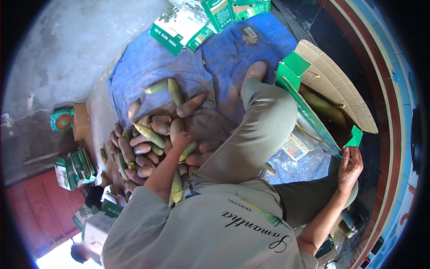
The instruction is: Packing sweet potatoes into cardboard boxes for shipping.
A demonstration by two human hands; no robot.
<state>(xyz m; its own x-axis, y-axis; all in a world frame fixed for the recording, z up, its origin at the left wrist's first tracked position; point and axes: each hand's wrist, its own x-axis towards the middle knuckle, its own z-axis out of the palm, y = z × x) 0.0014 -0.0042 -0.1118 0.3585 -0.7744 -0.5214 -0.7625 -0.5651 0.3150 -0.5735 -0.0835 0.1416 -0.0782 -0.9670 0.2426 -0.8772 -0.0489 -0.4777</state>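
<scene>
Cannot see the fingertips of the left hand (181,141) or the whole vegetable (328,109) inside the open carton (344,89); cannot follow the upper boxes (219,13) past the edge.

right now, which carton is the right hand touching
The open carton at right, with a long green vegetable inside: the right hand touches its small green flap, and no other carton.

My left hand (182,140) at the heaped vegetables (126,150), my right hand (350,169) at the carton (345,87).
I hold its green flap (354,136); a long greenish vegetable (324,108) lies inside.
</scene>
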